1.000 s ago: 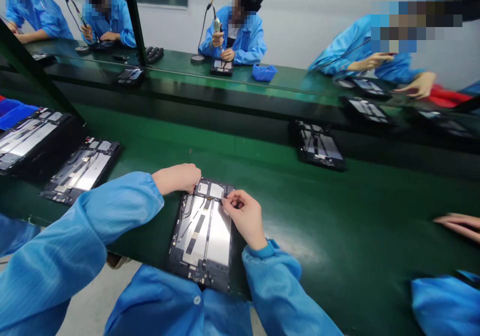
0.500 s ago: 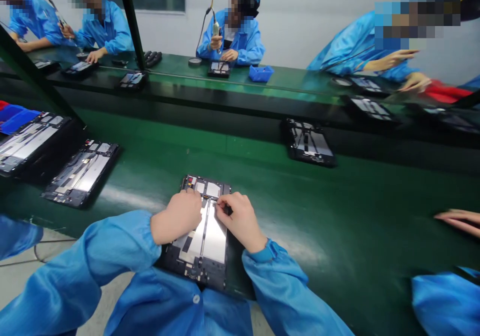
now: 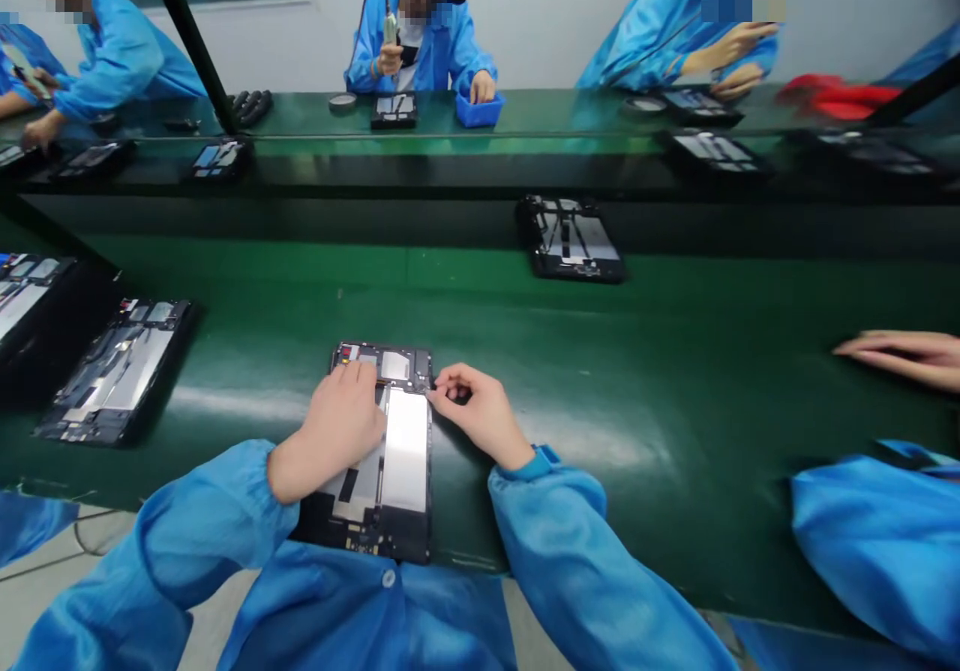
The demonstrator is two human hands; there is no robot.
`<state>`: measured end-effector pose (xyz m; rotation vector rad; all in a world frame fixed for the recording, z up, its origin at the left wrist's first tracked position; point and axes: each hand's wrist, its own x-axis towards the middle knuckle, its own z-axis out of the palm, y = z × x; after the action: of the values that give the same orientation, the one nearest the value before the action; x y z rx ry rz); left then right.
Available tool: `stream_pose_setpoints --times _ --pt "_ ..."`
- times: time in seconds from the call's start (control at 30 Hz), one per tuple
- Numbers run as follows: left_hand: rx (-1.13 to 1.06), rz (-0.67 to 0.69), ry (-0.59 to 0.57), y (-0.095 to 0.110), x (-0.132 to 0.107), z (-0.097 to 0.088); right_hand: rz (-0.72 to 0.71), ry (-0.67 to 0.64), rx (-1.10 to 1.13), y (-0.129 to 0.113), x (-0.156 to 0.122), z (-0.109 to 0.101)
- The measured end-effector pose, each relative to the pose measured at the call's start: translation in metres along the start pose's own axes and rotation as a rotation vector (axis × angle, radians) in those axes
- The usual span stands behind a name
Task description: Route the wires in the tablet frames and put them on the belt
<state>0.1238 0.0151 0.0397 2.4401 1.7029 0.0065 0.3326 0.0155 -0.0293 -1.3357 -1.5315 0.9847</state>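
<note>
An opened tablet [image 3: 407, 451] lies on the green bench in front of me, its silver battery plates and circuit parts facing up. My left hand [image 3: 343, 411] rests over its upper left part with the fingers curled down; the fingertips and whatever is under them are hidden. At the upper right edge of the tablet is my right hand [image 3: 474, 404], thumb and forefinger pinched together at the frame. Anything between those fingertips is too small to make out.
Another opened tablet [image 3: 124, 371] lies to the left, beside a further tablet [image 3: 30, 291]. One tablet [image 3: 574, 239] sits toward the back of the bench [image 3: 660, 401]. A co-worker's hand [image 3: 904, 354] reaches in from the right. Opposite, co-workers sit behind a raised shelf; one reaches into a blue bin [image 3: 480, 111].
My right hand has shifted from over the battery plates to the tablet's right edge. My left hand stays over the upper left. The view has turned; the co-worker opposite now reaches into the bin.
</note>
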Motion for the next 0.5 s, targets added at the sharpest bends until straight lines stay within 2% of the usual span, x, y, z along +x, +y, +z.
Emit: stream_pose_setpoints --times 0.07,0.17,0.23,0.37,0.5 --pt "-0.046 0.087 0.043 -0.002 0.011 0.0 0.006 -0.011 0.015 -0.001 0.001 -0.001" --pt "-0.205 0.284 -0.026 -0.007 0.032 0.003 0.011 -0.015 0.022 -0.004 0.001 -0.002" --pt "-0.295 0.363 -0.067 -0.01 0.044 0.005 0.016 -0.007 0.028 -0.004 0.001 -0.003" --pt "-0.387 0.421 -0.109 -0.014 0.059 0.005 0.023 -0.014 0.058 -0.002 0.002 -0.004" --pt "-0.417 0.442 -0.146 -0.014 0.065 0.003 0.029 -0.024 0.057 0.0 0.003 -0.006"
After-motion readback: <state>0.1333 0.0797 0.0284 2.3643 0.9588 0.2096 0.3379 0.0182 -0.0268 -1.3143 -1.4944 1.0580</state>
